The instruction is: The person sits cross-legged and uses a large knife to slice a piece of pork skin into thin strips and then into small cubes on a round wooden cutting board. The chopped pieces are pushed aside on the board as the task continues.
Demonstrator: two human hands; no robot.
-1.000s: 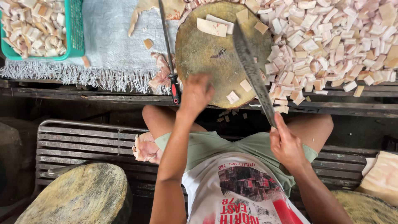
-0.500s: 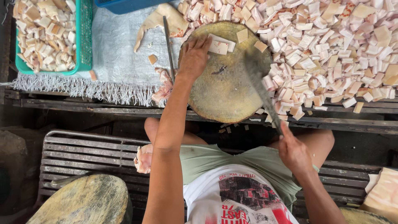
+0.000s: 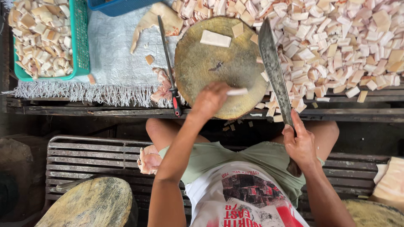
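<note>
No packages, labels, signs or screens stand on the work surface. The one printed thing in view is the graphic on the white shirt (image 3: 248, 197) worn by the person, at the bottom centre of the head view. It is a dark, roughly rectangular picture panel with reddish blocks beneath and beside it, and lettering in red and dark tones around it. A small line of dark print, probably a maker's mark, sits on the green cloth (image 3: 235, 157) just above.
</note>
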